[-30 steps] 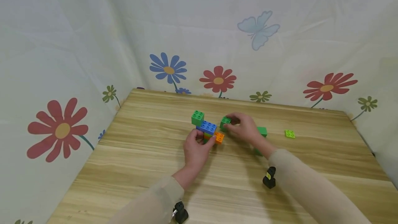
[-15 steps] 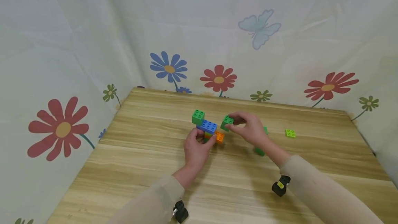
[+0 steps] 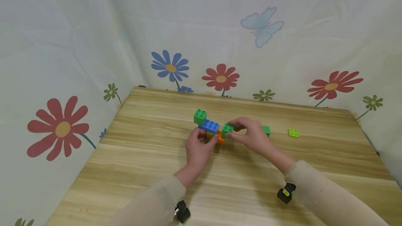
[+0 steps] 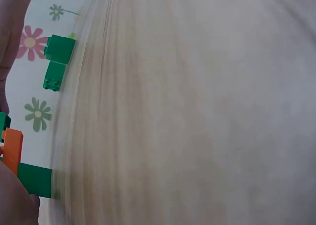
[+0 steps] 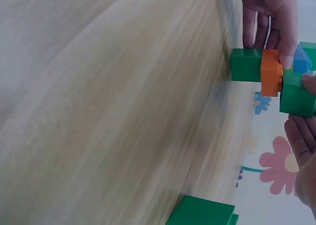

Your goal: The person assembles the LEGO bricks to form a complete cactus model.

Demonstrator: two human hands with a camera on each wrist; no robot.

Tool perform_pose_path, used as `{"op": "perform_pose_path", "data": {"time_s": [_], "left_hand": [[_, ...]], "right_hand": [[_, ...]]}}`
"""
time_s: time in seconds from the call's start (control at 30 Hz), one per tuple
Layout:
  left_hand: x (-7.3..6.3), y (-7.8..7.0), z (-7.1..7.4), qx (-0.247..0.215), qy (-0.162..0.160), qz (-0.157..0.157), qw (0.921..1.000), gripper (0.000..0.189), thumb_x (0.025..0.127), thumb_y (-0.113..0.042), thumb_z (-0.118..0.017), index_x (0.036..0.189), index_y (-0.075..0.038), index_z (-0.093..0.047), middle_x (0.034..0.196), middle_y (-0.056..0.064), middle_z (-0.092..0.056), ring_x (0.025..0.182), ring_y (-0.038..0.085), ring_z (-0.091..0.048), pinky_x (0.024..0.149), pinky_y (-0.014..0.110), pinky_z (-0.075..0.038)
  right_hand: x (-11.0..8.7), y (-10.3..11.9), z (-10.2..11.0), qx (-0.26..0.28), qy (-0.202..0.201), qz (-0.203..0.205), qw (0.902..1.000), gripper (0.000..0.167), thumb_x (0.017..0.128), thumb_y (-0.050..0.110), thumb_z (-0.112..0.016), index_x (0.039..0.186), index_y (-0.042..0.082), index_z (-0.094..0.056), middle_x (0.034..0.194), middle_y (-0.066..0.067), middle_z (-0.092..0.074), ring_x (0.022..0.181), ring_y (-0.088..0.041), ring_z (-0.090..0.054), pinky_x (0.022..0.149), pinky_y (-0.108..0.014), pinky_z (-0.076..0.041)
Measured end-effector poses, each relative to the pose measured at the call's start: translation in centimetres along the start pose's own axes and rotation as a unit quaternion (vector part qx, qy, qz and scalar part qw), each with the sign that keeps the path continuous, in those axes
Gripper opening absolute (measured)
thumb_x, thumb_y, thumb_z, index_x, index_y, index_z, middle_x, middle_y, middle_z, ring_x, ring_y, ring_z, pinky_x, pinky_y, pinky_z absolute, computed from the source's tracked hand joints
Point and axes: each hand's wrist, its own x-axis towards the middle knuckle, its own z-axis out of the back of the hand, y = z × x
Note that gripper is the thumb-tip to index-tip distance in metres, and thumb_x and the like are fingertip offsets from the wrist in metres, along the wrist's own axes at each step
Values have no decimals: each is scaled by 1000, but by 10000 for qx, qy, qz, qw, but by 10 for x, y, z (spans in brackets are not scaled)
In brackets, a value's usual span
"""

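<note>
My left hand [image 3: 198, 149] grips a small stack of toy building bricks between thumb and fingers. In that stack a green brick [image 5: 245, 64] is at the bottom, an orange brick [image 5: 269, 73] lies over it, and a blue brick [image 3: 209, 125] sits higher up. A square green brick [image 3: 200, 116] tops the blue one's far left end. With thumb and fingertips, my right hand [image 3: 251, 136] pinches another square green brick [image 3: 226, 130], studs up. This held brick overlaps the orange brick's studded right end in the head view, and stands right beside those studs in the right wrist view.
On the wooden table [image 3: 150, 170], green bricks [image 4: 60, 49] lie right of the stack, partly behind my right hand in the head view. A flat lime brick [image 3: 293, 133] lies farther right. A flower-printed cloth [image 3: 188, 16] hangs behind the table.
My right hand first shifts slightly right with the green brick, then brings it nearer to me and over the orange brick's end. My left hand and its stack stay almost in place.
</note>
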Motion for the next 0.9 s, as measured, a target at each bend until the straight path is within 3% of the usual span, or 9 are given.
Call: {"op": "perform_pose_path", "data": {"time_s": [0.2, 0.6, 0.9], "left_hand": [[1, 0, -1, 81, -14, -2, 10000, 29, 88, -18, -91, 99, -8, -66, 106, 7, -72, 106, 25, -71, 90, 37, -65], [1, 1, 0, -14, 11, -68, 10000, 30, 88, -16, -91, 101, -4, -67, 106, 9, -72, 107, 28, -71, 91, 38, -65], [2, 0, -1, 47, 70, 29, 10000, 30, 88, -17, -91, 102, -6, -67, 107, 6, -72, 107, 24, -70, 91, 36, -65]], "right_hand": [[-2, -1, -3, -76, 4, 178, 9998, 36, 90, 18, -89, 122, 5, -77, 114, -7, -78, 98, -24, -75, 90, -52, -64], [-2, 4, -4, -381, 69, 593, 9975, 34, 89, 17, -90, 119, 5, -79, 109, -6, -77, 95, -29, -75, 86, -50, -65], [-1, 4, -4, -529, -8, 737, 9959, 33, 89, 17, -90, 117, 4, -78, 108, -7, -77, 94, -30, -75, 85, -50, -65]]}}
